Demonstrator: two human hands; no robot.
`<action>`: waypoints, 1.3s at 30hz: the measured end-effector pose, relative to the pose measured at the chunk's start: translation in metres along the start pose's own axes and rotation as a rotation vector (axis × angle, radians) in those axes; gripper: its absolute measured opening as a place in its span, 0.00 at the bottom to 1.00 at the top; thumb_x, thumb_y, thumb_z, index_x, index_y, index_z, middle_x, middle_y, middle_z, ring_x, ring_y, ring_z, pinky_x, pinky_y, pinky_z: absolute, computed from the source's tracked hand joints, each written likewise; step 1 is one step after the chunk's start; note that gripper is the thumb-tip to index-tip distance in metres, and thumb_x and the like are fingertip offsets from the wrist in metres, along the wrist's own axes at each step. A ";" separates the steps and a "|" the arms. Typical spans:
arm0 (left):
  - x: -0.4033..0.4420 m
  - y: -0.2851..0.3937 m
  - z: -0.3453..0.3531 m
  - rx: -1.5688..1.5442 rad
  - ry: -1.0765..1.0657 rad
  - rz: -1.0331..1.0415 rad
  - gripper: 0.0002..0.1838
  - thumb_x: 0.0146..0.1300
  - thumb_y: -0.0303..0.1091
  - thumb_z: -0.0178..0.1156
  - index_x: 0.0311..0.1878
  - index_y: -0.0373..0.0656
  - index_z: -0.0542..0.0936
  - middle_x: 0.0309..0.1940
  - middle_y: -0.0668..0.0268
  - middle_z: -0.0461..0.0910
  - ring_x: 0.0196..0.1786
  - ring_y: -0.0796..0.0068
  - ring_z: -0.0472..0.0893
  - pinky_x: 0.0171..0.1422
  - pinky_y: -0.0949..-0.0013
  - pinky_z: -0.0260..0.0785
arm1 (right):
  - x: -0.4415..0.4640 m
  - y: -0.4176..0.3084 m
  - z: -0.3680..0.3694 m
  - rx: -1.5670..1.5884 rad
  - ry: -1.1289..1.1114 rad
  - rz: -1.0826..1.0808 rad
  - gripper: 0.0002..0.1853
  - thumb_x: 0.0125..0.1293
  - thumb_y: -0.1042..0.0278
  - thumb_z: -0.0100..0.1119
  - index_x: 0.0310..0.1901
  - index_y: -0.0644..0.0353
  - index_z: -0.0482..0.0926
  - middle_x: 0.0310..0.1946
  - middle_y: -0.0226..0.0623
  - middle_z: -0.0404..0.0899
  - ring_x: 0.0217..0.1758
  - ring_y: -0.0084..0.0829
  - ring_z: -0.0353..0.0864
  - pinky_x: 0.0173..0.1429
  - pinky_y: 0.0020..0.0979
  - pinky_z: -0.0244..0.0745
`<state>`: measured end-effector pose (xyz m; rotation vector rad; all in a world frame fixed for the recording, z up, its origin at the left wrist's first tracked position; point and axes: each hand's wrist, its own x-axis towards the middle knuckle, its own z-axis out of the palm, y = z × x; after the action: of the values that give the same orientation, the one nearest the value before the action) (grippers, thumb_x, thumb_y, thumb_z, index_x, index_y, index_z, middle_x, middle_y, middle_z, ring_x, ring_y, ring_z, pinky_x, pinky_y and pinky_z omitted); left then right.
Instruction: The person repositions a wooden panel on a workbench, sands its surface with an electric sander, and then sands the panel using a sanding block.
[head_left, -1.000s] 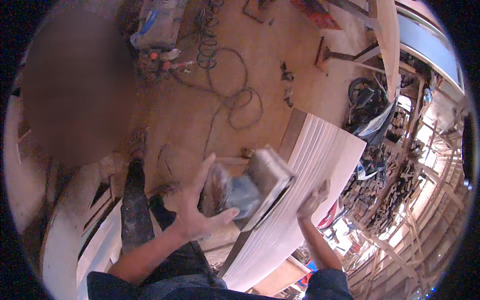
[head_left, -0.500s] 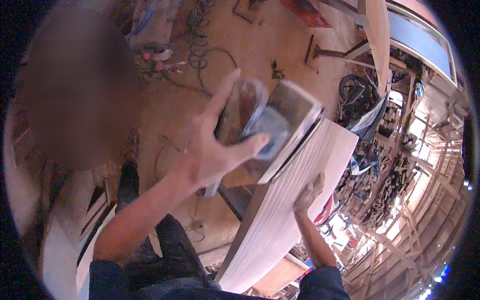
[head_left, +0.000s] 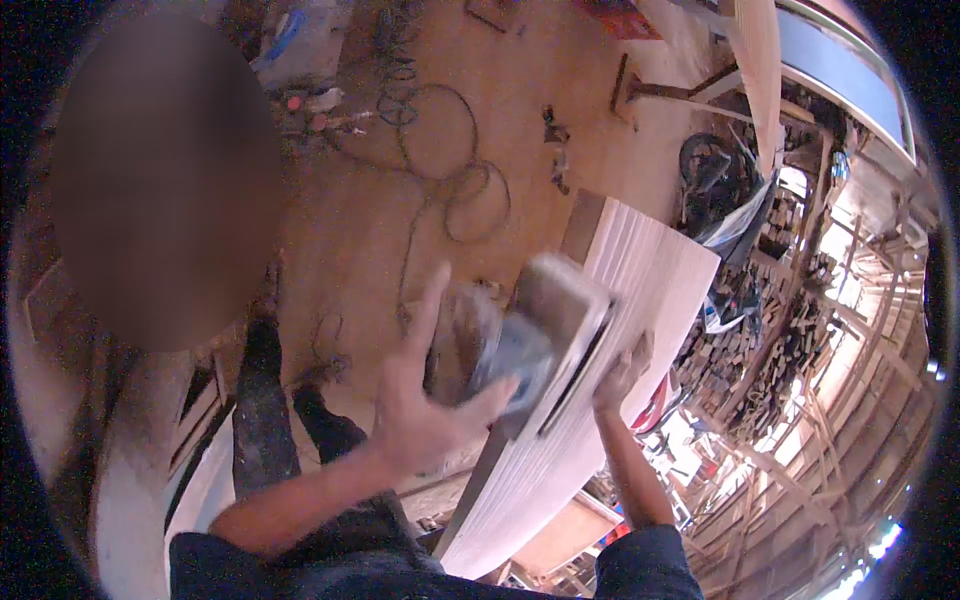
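A power sander [head_left: 557,300], blurred by motion, is in my left hand [head_left: 418,400]. My thumb reaches across its grey-blue part, and one finger stretches along its far side. The sander's flat base lies against the ridged upper surface of a long pale wooden board [head_left: 530,495], which slants from the lower middle up to the right. On the board's right-hand face rests my right hand [head_left: 625,375], its fingers close together and bent against the wood. What lies under its palm is hidden.
A coiled hose or cable [head_left: 440,130] lies on the brown floor beyond the board. A motorcycle [head_left: 710,165] and stacked wood pieces [head_left: 765,330] stand to the right. Another long plank [head_left: 755,80] is at upper right. A large blurred dark oval covers the upper left.
My left hand has drawn the sander down along the board toward my body, uncovering the board's far end. My right hand stays at nearly the same place on the board.
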<state>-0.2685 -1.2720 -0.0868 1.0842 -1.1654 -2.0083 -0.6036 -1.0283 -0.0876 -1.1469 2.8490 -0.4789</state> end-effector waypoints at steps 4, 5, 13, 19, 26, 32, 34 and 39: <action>0.075 0.021 -0.001 0.148 0.060 0.118 0.52 0.56 0.40 0.75 0.79 0.35 0.56 0.57 0.49 0.81 0.62 0.60 0.80 0.70 0.64 0.68 | -0.002 0.001 0.000 -0.055 0.007 -0.024 0.45 0.76 0.33 0.39 0.73 0.73 0.57 0.74 0.57 0.56 0.79 0.52 0.52 0.82 0.48 0.44; 0.090 0.023 -0.003 0.081 0.054 0.070 0.52 0.56 0.42 0.75 0.78 0.35 0.57 0.57 0.49 0.81 0.62 0.60 0.80 0.70 0.64 0.68 | -0.002 0.001 0.002 -0.005 0.029 -0.074 0.41 0.77 0.39 0.42 0.73 0.74 0.57 0.74 0.58 0.57 0.79 0.52 0.54 0.82 0.48 0.47; 0.005 -0.037 0.009 -0.091 0.009 0.009 0.52 0.57 0.44 0.76 0.78 0.36 0.57 0.64 0.52 0.76 0.66 0.62 0.76 0.73 0.62 0.65 | 0.006 0.018 0.000 0.013 0.049 -0.044 0.33 0.77 0.54 0.44 0.72 0.74 0.61 0.72 0.58 0.62 0.77 0.50 0.60 0.80 0.45 0.51; -0.123 -0.083 0.017 0.011 -0.027 -0.107 0.54 0.57 0.39 0.75 0.80 0.37 0.52 0.66 0.50 0.73 0.68 0.60 0.73 0.75 0.61 0.62 | 0.002 0.016 0.002 0.004 0.074 -0.014 0.31 0.77 0.55 0.45 0.71 0.73 0.64 0.71 0.57 0.66 0.76 0.49 0.63 0.79 0.42 0.55; -0.285 -0.174 0.046 -0.069 -0.047 -0.178 0.53 0.59 0.34 0.73 0.80 0.36 0.50 0.74 0.51 0.62 0.74 0.62 0.66 0.78 0.61 0.55 | -0.117 0.038 -0.016 -0.114 -0.082 -0.379 0.36 0.76 0.50 0.46 0.76 0.69 0.58 0.78 0.56 0.54 0.82 0.54 0.51 0.83 0.48 0.43; -0.349 -0.204 0.052 -0.265 0.005 -0.288 0.51 0.60 0.33 0.71 0.81 0.36 0.50 0.74 0.51 0.62 0.73 0.63 0.66 0.78 0.62 0.55 | -0.250 0.039 -0.046 -0.096 -0.248 -0.424 0.41 0.71 0.50 0.49 0.77 0.69 0.54 0.80 0.57 0.49 0.84 0.58 0.40 0.84 0.54 0.33; -0.338 -0.200 0.053 -0.130 0.036 -0.214 0.50 0.61 0.32 0.71 0.80 0.36 0.51 0.74 0.53 0.63 0.73 0.65 0.66 0.78 0.63 0.56 | -0.252 0.038 -0.048 -0.082 -0.254 -0.407 0.42 0.69 0.51 0.50 0.77 0.70 0.53 0.80 0.57 0.48 0.84 0.59 0.40 0.84 0.54 0.33; -0.244 -0.153 0.054 -0.215 0.056 -0.173 0.49 0.62 0.32 0.71 0.80 0.37 0.53 0.72 0.57 0.66 0.71 0.67 0.67 0.77 0.65 0.57 | -0.252 0.035 -0.048 -0.094 -0.276 -0.359 0.43 0.67 0.52 0.52 0.77 0.70 0.53 0.80 0.59 0.47 0.84 0.58 0.40 0.84 0.56 0.33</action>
<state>-0.2021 -0.9882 -0.1183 1.1550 -0.8294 -2.1617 -0.4510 -0.8199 -0.0734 -1.6114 2.4620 -0.1772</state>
